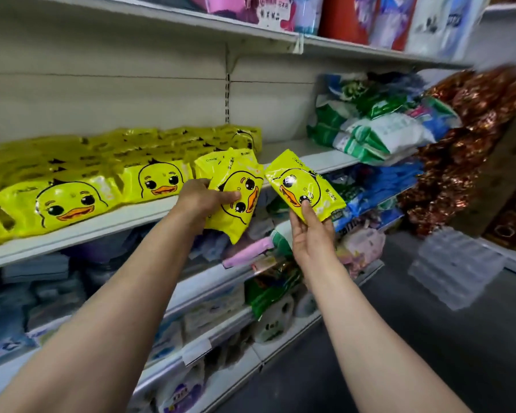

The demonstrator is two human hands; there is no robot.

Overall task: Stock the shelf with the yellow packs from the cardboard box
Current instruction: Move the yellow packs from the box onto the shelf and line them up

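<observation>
These packs look light, soft and glossy, so I judge they could slip; a pinch across the flat face near an end, thumb on top, should hold best. My left hand [204, 198] grips what looks like two overlapping packs [236, 201] just off the shelf [108, 225] edge, right of the stocked row [108, 168], and my right hand [310, 234] pinches one pack [304, 186] by its lower end, farther right of that row. Three packs in hand by my count; the row's number I cannot tell, and no box shows.
</observation>
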